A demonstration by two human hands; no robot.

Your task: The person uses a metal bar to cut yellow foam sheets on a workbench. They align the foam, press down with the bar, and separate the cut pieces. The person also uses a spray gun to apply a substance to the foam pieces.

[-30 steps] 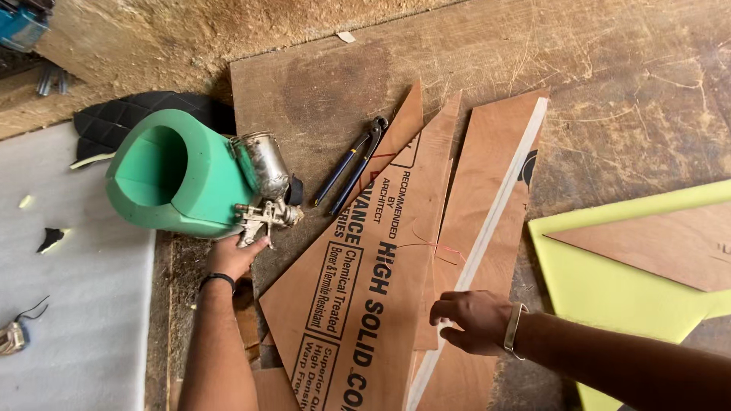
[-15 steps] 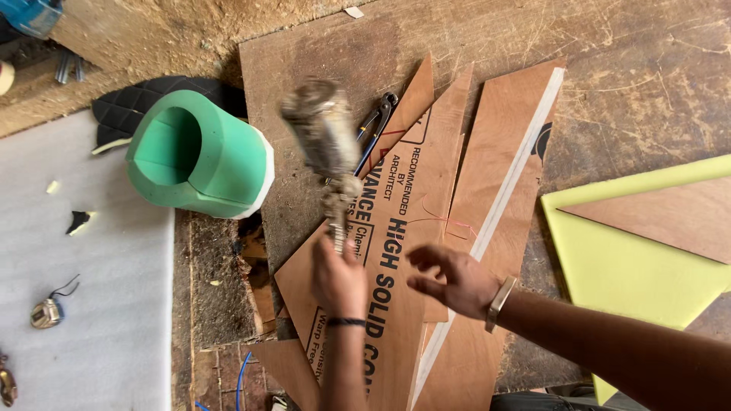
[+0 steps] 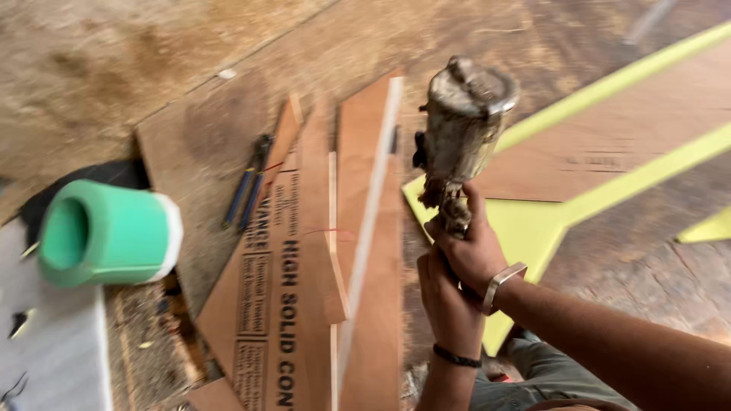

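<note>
A paint-crusted spray gun [image 3: 463,129] with a metal cup on top stands upright in front of me. My right hand [image 3: 474,247], with a silver bracelet, wraps around its handle. Just below it, my left hand [image 3: 448,301], with a black wristband, closes on the lower end of the same handle. Under the gun lie brown plywood strips [image 3: 369,221] and a yellow-green edged panel [image 3: 537,228].
A green foam cylinder [image 3: 106,232] lies on its side at the left, next to a white foam sheet [image 3: 57,358]. Blue-handled pliers [image 3: 245,190] rest on a brown board. Printed brown cardboard [image 3: 266,304] lies on the worn wooden floor [image 3: 152,68].
The spray gun went from beside the green cylinder, up and to the right. My right hand has joined my left on its handle. The view has shifted right.
</note>
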